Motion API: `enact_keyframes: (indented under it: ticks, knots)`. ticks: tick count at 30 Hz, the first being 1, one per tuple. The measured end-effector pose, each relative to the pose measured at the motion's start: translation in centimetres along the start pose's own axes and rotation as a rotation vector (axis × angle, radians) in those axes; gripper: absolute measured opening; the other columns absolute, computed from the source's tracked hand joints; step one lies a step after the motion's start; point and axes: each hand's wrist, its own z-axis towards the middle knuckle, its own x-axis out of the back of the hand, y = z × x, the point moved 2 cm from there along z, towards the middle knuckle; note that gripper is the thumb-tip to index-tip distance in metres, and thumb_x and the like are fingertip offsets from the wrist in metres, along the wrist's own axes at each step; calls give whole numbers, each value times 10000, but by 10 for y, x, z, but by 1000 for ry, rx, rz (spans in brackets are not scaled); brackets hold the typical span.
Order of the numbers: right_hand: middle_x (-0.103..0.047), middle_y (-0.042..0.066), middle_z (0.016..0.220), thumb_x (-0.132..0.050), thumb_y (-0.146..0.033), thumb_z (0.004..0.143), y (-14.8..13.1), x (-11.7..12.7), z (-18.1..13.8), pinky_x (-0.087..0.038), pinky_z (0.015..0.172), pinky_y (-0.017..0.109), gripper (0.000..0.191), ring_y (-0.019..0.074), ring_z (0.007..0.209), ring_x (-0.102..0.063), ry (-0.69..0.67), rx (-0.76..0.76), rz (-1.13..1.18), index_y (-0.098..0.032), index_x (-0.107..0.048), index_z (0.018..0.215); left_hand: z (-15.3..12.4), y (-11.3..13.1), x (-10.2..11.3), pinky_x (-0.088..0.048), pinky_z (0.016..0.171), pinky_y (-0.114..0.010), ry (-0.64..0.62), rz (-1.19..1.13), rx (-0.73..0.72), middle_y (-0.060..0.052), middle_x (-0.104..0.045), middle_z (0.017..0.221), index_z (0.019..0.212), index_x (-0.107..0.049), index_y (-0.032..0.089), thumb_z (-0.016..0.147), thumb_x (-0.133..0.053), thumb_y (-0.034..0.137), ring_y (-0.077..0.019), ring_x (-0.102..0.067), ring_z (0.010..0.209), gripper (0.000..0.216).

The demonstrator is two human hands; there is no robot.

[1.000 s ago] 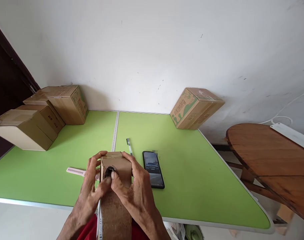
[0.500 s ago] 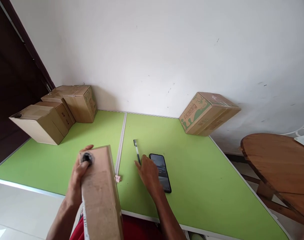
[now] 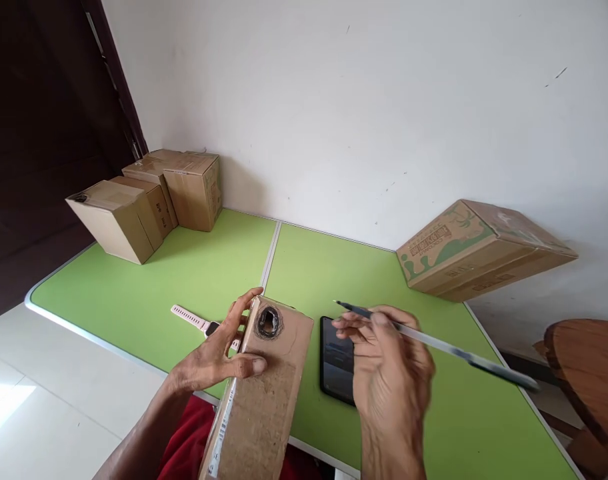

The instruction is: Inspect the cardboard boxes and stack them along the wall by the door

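My left hand grips a long cardboard box, its thumb on the top face and its fingers along the left side. Near the far end of that face is a round hole with dark, scribbled edges. To the right, my right hand pinches a pen with its tip pointing left toward the box, apart from it. Under and beside that hand lies a black smartphone, partly covered. A smartwatch with a pale pink strap lies on the table, partly hidden behind my left hand.
Several cardboard boxes stand at the back left of the green table, by the wall. Another carton with green print stands at the back right edge. A brown wooden stool or table is beyond the right side.
My right hand has picked up the pen from the table and raised it beside the box. The left thumb has moved off the hole, and the box has shifted right in view.
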Motion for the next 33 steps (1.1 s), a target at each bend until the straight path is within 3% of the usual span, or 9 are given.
enact_keyframes:
  ticks: [2,6,12,17,22,28,33]
  knots:
    - [-796,38,866,-805,-425,943,-24,-11,-20,-630,652,336,225,221,739,-802,-40,75,185,-233,-689,964,1,0,-4,-369,1261,-594,18,6,6,-134,-377,1733,1749,-193,309,875,-796,449,-435,-409,1555,1070]
    - [-815,38,999,-741,-302,1020,-34,-30,-58,-659,773,335,66,201,869,-815,-119,219,60,-262,-771,1062,1,5,-12,-361,1275,-599,64,39,27,-158,-419,1696,1742,-205,288,842,-813,384,-424,-423,1555,1091]
    - [-805,53,1145,-678,-123,1006,-19,-39,-74,-615,961,399,263,225,1093,-751,-163,451,-114,-266,-753,1214,0,13,-17,-323,1292,-634,103,111,42,-158,-498,1597,1742,-220,272,790,-832,355,-437,-412,1535,1135]
    - [-799,51,1163,-683,-65,974,-21,-38,-69,-616,944,384,329,220,1084,-734,-200,509,-194,-263,-744,1230,0,15,-17,-337,1290,-636,116,136,27,-122,-470,1625,1737,-271,333,786,-870,348,-424,-437,1503,1124]
    - [-789,59,1154,-663,-49,973,-22,-37,-67,-619,960,396,335,232,1103,-734,-251,528,-224,-251,-731,1230,-1,11,-17,-345,1277,-633,126,129,33,-125,-517,1576,1734,-281,313,790,-848,339,-427,-446,1493,1102]
    - [-778,53,1107,-639,-84,984,-26,-32,-68,-608,945,397,256,233,1087,-726,-315,511,-223,-245,-732,1160,-1,3,-15,-344,1273,-629,135,140,6,-116,-480,1617,1736,-268,339,808,-854,379,-427,-460,1485,1098]
    - [-759,47,1031,-647,-104,991,-24,-21,-66,-596,876,360,187,212,987,-722,-267,508,-243,-236,-725,1099,-1,3,-15,-349,1274,-618,124,111,11,-132,-514,1584,1739,-260,301,813,-828,388,-428,-451,1493,1089]
